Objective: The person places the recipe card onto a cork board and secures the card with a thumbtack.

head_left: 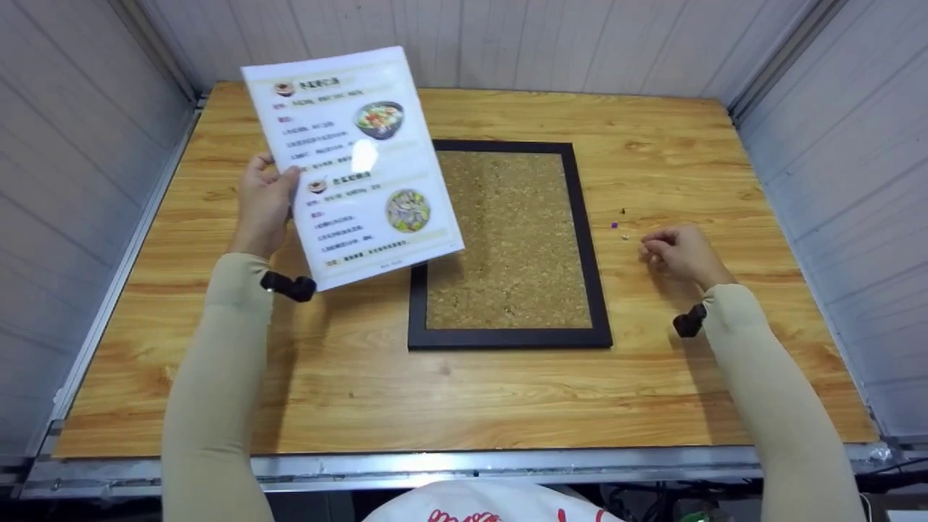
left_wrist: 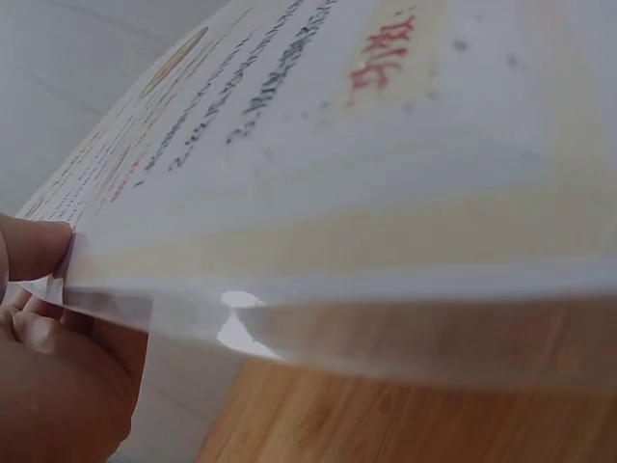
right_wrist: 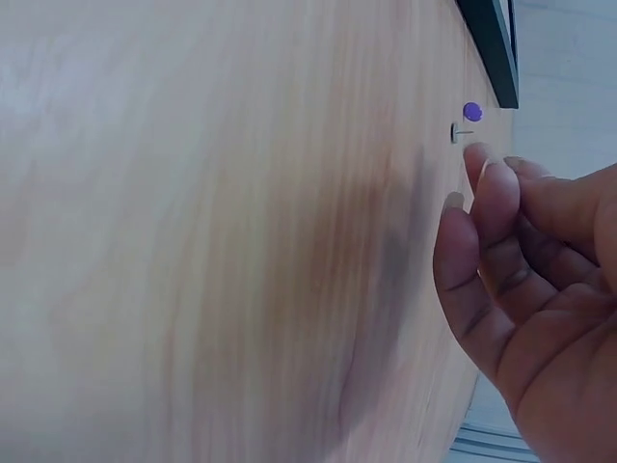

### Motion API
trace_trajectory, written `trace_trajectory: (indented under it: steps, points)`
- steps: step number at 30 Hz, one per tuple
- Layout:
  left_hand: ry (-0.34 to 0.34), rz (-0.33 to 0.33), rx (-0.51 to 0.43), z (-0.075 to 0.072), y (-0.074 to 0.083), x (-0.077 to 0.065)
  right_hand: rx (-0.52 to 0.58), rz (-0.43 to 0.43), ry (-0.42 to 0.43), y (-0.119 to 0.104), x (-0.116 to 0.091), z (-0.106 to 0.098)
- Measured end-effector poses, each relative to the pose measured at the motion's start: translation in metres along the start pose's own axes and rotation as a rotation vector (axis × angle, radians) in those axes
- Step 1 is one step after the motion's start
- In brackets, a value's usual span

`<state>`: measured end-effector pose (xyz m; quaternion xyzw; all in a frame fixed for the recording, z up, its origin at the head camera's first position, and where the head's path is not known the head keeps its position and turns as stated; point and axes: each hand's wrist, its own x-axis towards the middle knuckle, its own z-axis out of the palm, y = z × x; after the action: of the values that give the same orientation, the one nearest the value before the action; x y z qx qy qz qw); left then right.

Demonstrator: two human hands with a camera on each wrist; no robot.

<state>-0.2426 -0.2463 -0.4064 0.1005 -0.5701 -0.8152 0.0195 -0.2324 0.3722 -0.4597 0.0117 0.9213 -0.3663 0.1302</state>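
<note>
My left hand pinches the left edge of a laminated recipe sheet, thumb on its printed face and fingers behind. The sheet is raised and tilted, with Chinese text and two food photos, overlapping the left part of a black-framed cork board in the head view. Near the right of the board, my right hand hovers with fingers loosely bent and thumb close to the fingertips; nothing shows between them. Just past those fingertips lie a white thumbtack, its pin visible, and a purple thumbtack.
Another tiny dark piece lies beyond the two tacks. Wood-grain tabletop surrounds the board. Pale panel walls enclose the table at the back and both sides, and a metal rail runs along the front edge.
</note>
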Motion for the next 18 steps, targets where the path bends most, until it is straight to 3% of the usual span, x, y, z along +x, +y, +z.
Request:
trace_trajectory:
  steps: [12, 18]
  points:
    - [-0.107, -0.052, 0.163, 0.082, -0.055, 0.007, -0.085, -0.126, 0.016, -0.01, -0.003, 0.001]
    - [-0.176, -0.089, 0.219, 0.115, -0.082, 0.004, -0.017, -0.213, 0.073, -0.019, -0.006, 0.008]
